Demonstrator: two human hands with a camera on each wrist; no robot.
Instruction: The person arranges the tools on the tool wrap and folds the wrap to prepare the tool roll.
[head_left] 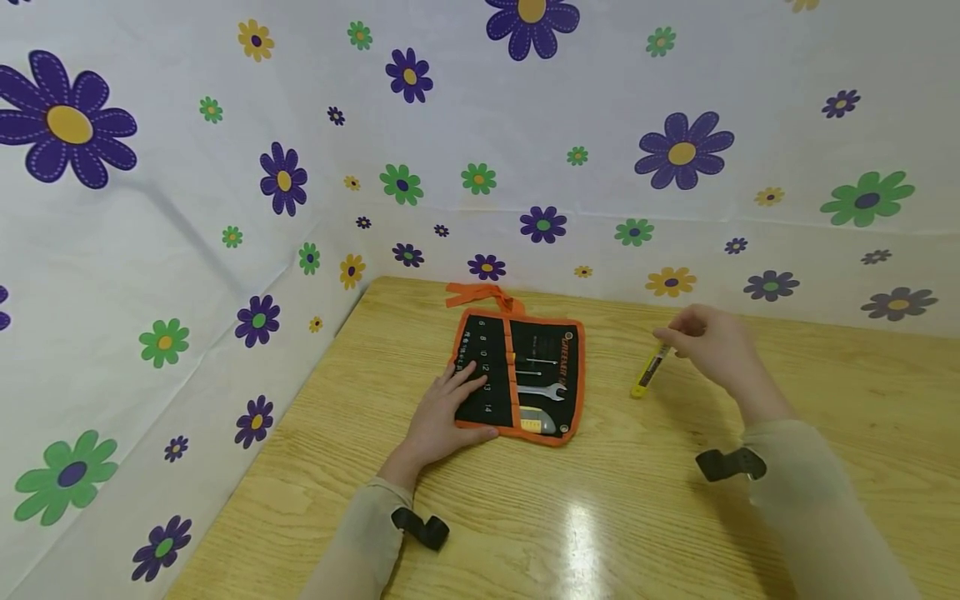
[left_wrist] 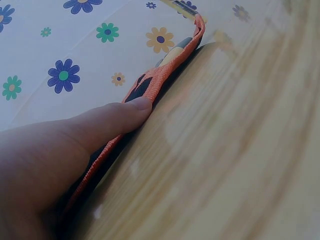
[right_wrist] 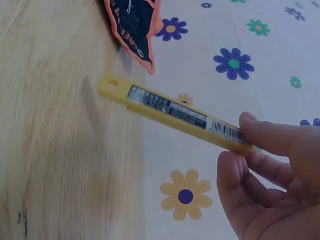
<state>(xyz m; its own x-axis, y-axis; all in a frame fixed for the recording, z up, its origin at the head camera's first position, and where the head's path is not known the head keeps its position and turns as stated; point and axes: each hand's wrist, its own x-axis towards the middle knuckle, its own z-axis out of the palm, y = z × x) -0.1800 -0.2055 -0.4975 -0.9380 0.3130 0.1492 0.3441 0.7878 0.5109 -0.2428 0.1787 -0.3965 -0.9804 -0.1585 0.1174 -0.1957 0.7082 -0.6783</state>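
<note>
On a wooden counter (head_left: 622, 517) walled with flower-print cloth, a person works with both hands. An unrolled black tool pouch (head_left: 517, 377) with orange trim lies near the back edge, an orange tie bunched at its top. Its right half holds a wrench (head_left: 542, 390) and a slimmer tool above it; a yellow-and-grey item sits at the bottom.

The left hand (head_left: 448, 412) rests flat on the pouch's left half, fingers straight over the printed size numbers, the thumb pressed along the orange hem in the left wrist view, pinning the pouch down.

The right hand (head_left: 708, 343) pinches one end of a slim yellow blade case (right_wrist: 175, 114) between thumb and fingertips. The case's free end, with a small hole, points toward the pouch. It hangs just above the counter, well apart from the pouch, to its right.

The step in hand looks like carrying the case, either toward or away from the pouch. A next move would call for a steady pinch and keeping the pouch held flat.
</note>
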